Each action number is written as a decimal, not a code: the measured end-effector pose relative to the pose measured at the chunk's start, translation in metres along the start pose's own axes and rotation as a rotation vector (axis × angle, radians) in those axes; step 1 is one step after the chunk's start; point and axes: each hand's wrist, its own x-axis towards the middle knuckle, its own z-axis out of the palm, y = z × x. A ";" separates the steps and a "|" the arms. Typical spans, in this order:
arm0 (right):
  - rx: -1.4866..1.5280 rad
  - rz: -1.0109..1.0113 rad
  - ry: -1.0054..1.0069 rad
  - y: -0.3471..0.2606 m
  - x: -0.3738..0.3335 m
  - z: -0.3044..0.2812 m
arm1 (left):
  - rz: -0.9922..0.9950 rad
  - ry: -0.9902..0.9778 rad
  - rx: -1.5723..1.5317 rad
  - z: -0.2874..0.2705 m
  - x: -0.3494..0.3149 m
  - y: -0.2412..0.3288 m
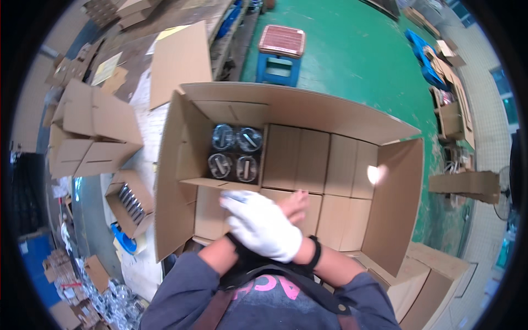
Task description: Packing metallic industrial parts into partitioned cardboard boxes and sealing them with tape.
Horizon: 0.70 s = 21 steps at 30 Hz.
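Note:
A large open carton (399, 206) stands in front of me, packed with smaller closed cardboard boxes (297, 157). In its far left part one inner box (228, 113) is uncovered, showing several round items in clear plastic wrap (223, 137), each with a pale bar across the top. My right hand (261, 223), in a white glove, reaches across to the left over the near boxes, its fingers stretched out. Beneath it crosses my left hand (297, 206); only its bare fingers show, extended and slightly blurred. I see nothing held in either hand.
To the left, a small open box (131, 201) with a row of shiny metal parts and a blue tape dispenser (124, 239) lie on the workbench beside folded-open cartons (93, 126). A blue stool (279, 58) stands beyond the carton. Closed cartons (412, 280) stand at the near right.

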 end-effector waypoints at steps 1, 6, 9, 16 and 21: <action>-0.207 0.081 -0.030 0.001 0.006 0.026 | -0.041 -0.121 -0.107 -0.015 -0.015 0.022; -0.556 0.407 -0.495 0.038 0.077 0.093 | -1.027 0.274 0.269 -0.115 -0.118 0.047; -0.464 0.656 -0.378 0.080 0.071 0.101 | -0.402 0.797 0.534 -0.118 -0.089 0.053; -0.312 0.448 0.292 0.079 0.117 0.033 | -0.335 0.759 0.809 -0.138 -0.011 -0.015; -1.090 0.192 -0.198 0.090 0.174 0.056 | -0.832 0.444 0.669 -0.160 0.008 -0.083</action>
